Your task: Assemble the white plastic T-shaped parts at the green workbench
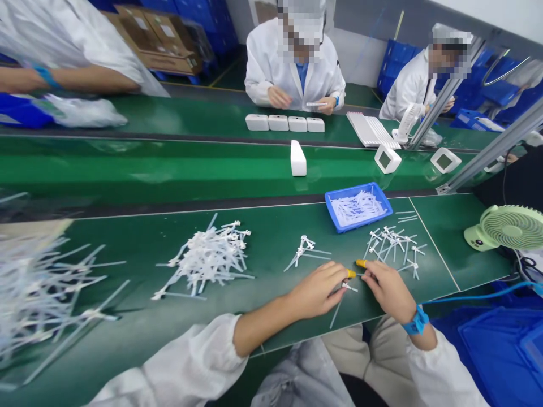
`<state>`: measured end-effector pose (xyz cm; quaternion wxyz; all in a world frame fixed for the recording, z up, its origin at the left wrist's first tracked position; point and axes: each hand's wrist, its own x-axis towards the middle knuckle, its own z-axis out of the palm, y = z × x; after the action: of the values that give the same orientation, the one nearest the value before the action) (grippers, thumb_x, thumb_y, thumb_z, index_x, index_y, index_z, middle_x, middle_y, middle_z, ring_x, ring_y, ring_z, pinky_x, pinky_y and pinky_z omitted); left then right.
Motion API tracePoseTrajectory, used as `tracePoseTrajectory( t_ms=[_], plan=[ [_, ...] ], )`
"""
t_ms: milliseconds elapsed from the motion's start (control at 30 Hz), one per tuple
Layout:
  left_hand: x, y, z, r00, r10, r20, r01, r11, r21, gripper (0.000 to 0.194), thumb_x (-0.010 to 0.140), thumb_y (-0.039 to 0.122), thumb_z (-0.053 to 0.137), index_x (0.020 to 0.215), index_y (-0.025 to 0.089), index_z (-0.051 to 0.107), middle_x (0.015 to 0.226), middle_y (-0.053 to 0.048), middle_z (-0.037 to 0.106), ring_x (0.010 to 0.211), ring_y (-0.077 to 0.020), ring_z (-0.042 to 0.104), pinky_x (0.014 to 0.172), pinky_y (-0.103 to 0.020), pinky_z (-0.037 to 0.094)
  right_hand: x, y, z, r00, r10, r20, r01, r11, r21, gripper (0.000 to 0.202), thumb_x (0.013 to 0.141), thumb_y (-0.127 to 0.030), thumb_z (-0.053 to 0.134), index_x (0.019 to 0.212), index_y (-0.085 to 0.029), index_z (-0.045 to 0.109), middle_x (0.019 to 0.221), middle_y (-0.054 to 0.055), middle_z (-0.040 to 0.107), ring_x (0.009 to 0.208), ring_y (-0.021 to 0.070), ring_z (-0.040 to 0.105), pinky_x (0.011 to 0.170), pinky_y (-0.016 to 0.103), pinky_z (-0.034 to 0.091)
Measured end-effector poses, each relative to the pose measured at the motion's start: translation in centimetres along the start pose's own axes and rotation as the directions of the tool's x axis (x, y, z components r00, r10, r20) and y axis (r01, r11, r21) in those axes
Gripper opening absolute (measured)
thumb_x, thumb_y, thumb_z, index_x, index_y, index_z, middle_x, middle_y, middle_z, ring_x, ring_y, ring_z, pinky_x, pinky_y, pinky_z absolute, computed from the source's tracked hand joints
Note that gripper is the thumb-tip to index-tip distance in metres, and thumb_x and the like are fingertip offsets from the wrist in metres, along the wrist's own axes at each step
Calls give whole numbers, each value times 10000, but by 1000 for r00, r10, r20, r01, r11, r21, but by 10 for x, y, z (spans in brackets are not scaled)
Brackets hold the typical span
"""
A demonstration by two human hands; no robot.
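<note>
Two pinches at once: my left hand grips a clip, my right hand apparently a strip, which could bend if pushed crookedly.

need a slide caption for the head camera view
Left hand and right hand, close together at a small white piece over a green bench, near a blue tray of pale strips.

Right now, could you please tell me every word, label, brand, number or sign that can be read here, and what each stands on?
No text is readable.
White labels on the brown cardboard boxes: too small and blurred to read.
Grey screens on the white plastic devices: no legible characters.
</note>
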<state>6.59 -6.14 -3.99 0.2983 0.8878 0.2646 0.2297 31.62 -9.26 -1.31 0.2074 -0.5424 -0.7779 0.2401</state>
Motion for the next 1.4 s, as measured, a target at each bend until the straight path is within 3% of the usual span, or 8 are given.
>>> tracePoseTrajectory(
  t_ms=[267,467,567,633,733,867,1233,1400],
  plan=[
    [2,1,2,999,-33,27,33,999,9,92,1056,185,555,1100,199,635,1043,-85,689,995,-268,625,926,-379,500,-14,-3,-7,983,146,108,-125,974,-187,215,1035,-269,610,822,-271,584,753,26,738,681,241,705,645,324,427],
    [1,0,3,994,-104,22,105,992,-62,63,1038,177,624,1092,210,630,1043,-63,705,1022,-253,647,931,-360,501,-15,-11,-9,971,238,40,-238,919,314,198,1123,-457,518,1049,-280,564,1014,63,839,960,259,807,875,359,580],
    [2,0,2,989,-141,40,144,983,-112,179,1019,178,679,1186,221,633,1106,-59,720,1062,-255,654,936,-354,499,-17,-15,0,972,233,-40,-195,888,416,232,1094,-482,592,1055,-259,644,1126,105,811,1040,274,778,896,363,582],
    [2,0,2,986,-160,48,165,976,-142,268,1014,184,709,1262,228,617,1134,-57,732,1082,-261,660,944,-355,497,-19,-17,8,976,207,-75,-159,900,406,237,1070,-469,638,1000,-249,695,1084,95,786,952,257,751,827,342,570],
    [3,-1,2,984,-167,56,175,969,-173,359,1015,188,731,1339,226,580,1159,-59,744,1108,-268,666,953,-357,496,-22,-17,20,974,212,-80,-167,910,379,214,1050,-441,672,984,-245,730,826,22,723,695,199,656,676,305,513],
    [4,-1,0,982,-173,75,184,964,-192,251,1023,196,724,1246,218,610,1154,-65,746,1104,-268,673,948,-360,502,-25,-15,27,972,213,-95,-177,939,296,180,1034,-396,682,971,-243,754,591,-57,566,539,161,544,579,282,414],
    [2,-3,3,986,-153,59,162,969,-187,331,1036,189,724,1334,231,588,1163,-55,762,1129,-269,677,976,-374,496,-25,-23,31,971,180,-157,-147,968,205,169,1026,-352,670,907,-238,701,663,-45,610,568,148,552,607,264,443],
    [1,-4,4,988,-147,47,154,970,-189,235,1051,213,709,1266,227,616,1146,-59,767,1123,-267,684,982,-379,493,-24,-27,38,959,210,-191,-155,952,265,118,1029,-359,686,991,-249,667,652,-63,645,509,140,544,561,245,462]
  ],
)
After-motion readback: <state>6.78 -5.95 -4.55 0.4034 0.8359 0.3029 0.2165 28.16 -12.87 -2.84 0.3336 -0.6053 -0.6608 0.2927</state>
